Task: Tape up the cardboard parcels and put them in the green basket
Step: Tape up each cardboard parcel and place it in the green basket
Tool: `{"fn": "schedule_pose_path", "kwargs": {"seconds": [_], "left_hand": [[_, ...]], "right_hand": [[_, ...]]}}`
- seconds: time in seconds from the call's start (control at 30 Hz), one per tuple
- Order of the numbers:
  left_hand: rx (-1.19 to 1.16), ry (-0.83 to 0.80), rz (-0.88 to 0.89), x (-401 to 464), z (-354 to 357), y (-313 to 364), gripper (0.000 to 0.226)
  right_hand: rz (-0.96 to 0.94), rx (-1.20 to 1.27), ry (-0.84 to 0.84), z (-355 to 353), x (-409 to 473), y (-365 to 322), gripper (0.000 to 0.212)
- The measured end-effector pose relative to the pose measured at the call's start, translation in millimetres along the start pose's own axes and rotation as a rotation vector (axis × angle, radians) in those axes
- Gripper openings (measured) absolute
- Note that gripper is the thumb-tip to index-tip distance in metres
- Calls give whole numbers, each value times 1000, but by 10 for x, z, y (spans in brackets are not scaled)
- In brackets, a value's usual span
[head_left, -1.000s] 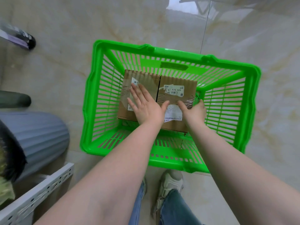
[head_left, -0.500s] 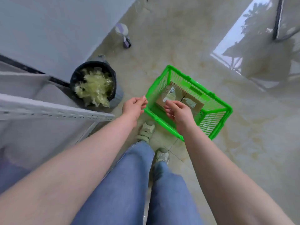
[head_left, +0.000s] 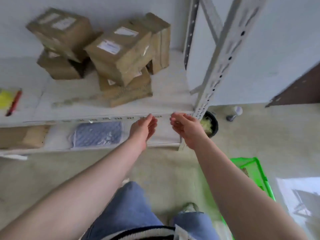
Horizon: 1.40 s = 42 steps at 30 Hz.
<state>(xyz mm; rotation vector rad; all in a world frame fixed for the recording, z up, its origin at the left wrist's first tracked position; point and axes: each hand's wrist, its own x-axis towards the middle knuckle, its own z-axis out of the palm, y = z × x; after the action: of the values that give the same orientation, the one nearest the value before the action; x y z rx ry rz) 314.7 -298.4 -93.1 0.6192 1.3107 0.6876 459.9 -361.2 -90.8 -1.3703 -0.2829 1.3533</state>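
Several brown cardboard parcels [head_left: 119, 54] with white labels are piled on the white shelf [head_left: 173, 94] ahead of me. My left hand [head_left: 142, 129] and my right hand [head_left: 185, 127] hang in the air just in front of the shelf's edge, palms facing each other, fingers relaxed, holding nothing. The green basket [head_left: 256, 175] stands on the floor at my lower right, mostly hidden by my right forearm; a bit of cardboard shows inside it.
A red-handled cutter [head_left: 13, 101] and a yellow item [head_left: 5, 99] lie at the shelf's left end. A blue padded envelope [head_left: 97, 134] lies on the lower shelf. The shelf's metal upright [head_left: 220, 66] rises at the right, a black bin [head_left: 210, 125] behind it.
My hands left the parcels in the basket and rose to the shelf. My view swung from the basket on the floor up to the shelf with the piled parcels.
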Motion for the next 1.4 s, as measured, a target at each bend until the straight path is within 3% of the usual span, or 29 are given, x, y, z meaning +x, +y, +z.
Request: {"fn": "schedule_pose_path", "kwargs": {"seconds": [0.1, 0.23, 0.37, 0.5, 0.63, 0.77, 0.83, 0.93, 1.07, 1.17, 1.23, 1.3, 1.4], "left_hand": [[-88, 93, 80, 100, -474, 473, 21], [-55, 205, 152, 261, -1042, 1179, 37], [-52, 118, 250, 452, -1180, 2046, 72], [218, 52, 287, 596, -991, 2640, 100], [351, -136, 176, 689, -898, 2705, 92], [311, -142, 219, 598, -965, 2681, 96], [274, -140, 281, 532, -1102, 2748, 89], [268, -113, 377, 456, -1386, 2852, 74], [247, 35, 456, 482, -1810, 2870, 83], [136, 54, 434, 508, -2270, 2919, 72], [91, 12, 400, 490, -2607, 2961, 71], [40, -112, 294, 472, -2916, 3006, 72], [132, -85, 292, 487, -3277, 3095, 59]], "right_hand": [[-49, -47, 42, 737, 140, -139, 13], [-135, 67, 333, 1572, 360, -385, 24], [-111, 85, 475, 2210, 548, -703, 47], [-88, 1, 487, 2568, 636, -909, 72], [-47, -86, 507, 2729, 621, -947, 51], [-202, -68, 526, 2855, 492, -824, 26], [-361, 14, 477, 2916, 322, -727, 22], [-536, 11, 336, 3078, 101, -595, 35], [-594, -158, 206, 3458, 97, -574, 49], [-542, -234, 160, 3730, 193, -709, 32], [-433, -244, 115, 3871, 270, -781, 40], [-251, -160, -42, 4030, 326, -783, 59], [-107, -20, -259, 4330, 287, -682, 55]]}}
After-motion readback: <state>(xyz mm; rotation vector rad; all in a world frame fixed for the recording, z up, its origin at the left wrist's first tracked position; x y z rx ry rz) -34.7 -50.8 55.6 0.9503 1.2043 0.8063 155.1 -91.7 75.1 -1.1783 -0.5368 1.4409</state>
